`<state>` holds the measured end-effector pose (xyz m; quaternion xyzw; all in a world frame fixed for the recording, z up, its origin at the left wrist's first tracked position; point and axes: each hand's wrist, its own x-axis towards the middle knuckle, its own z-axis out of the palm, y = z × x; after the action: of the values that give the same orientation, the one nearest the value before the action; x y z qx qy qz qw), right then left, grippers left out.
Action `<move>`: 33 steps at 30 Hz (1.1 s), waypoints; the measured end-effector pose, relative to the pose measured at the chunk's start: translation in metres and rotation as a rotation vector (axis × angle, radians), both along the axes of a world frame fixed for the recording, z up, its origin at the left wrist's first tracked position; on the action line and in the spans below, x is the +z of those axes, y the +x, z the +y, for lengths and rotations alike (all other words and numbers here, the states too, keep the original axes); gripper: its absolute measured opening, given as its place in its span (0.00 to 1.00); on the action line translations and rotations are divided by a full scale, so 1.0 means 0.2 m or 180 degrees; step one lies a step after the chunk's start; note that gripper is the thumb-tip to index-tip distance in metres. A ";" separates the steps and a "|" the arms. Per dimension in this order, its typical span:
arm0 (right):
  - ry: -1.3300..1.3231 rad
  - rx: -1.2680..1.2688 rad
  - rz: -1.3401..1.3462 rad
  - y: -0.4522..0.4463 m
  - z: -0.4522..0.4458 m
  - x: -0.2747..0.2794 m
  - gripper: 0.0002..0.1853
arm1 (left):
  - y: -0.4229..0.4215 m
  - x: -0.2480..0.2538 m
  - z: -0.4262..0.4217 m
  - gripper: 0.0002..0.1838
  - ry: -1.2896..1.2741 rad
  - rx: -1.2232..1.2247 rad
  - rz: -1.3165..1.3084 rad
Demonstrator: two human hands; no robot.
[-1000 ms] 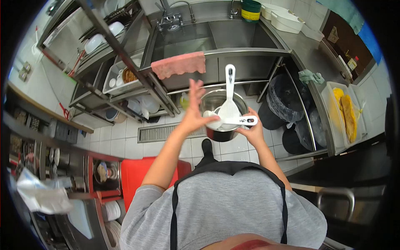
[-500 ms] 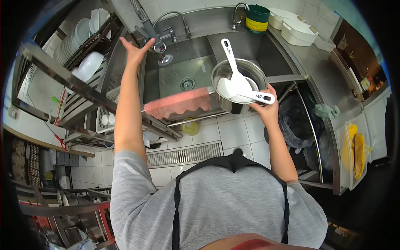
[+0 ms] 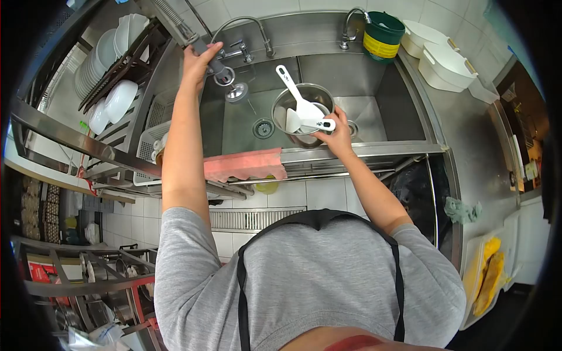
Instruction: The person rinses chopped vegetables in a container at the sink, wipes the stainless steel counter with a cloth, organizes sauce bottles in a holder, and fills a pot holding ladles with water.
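Observation:
My left hand (image 3: 196,65) is wrapped round the grey pre-rinse sprayer (image 3: 218,67) that hangs over the left sink basin. A thin line, apparently water, falls from its round head (image 3: 237,92). With my right hand (image 3: 338,134) I hold a stainless steel pot (image 3: 278,109) by its near right side, above the sinks near the front rim. Two white plastic utensils, apparently scoops or rice paddles (image 3: 303,106), lie across the pot. One handle sticks out at the far left, and the other handle (image 3: 325,124) rests by my right fingers.
A pink cloth (image 3: 243,165) drapes over the front sink edge. Dish racks with white plates (image 3: 107,50) stand at left. A green and yellow bucket (image 3: 383,36) and white tubs (image 3: 448,65) sit at the back right. A tray with yellow food (image 3: 489,275) lies at lower right.
My left hand has closed round the sprayer, from open and beside it. My right hand has carried the pot left and forward, over the sinks.

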<state>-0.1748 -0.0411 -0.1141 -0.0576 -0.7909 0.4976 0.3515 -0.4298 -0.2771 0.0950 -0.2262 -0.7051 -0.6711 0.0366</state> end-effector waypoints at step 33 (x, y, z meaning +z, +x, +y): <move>0.0440 -0.0658 -0.0692 -0.11 0.00 -0.11 0.24 | 0.13 -0.25 0.72 0.31 0.0484 -0.0897 0.0056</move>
<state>-0.1973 -0.0411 -0.1361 -0.1678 -0.8466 0.3939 0.3162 -0.4038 -0.1337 0.0455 -0.3254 -0.6131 -0.7190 -0.0347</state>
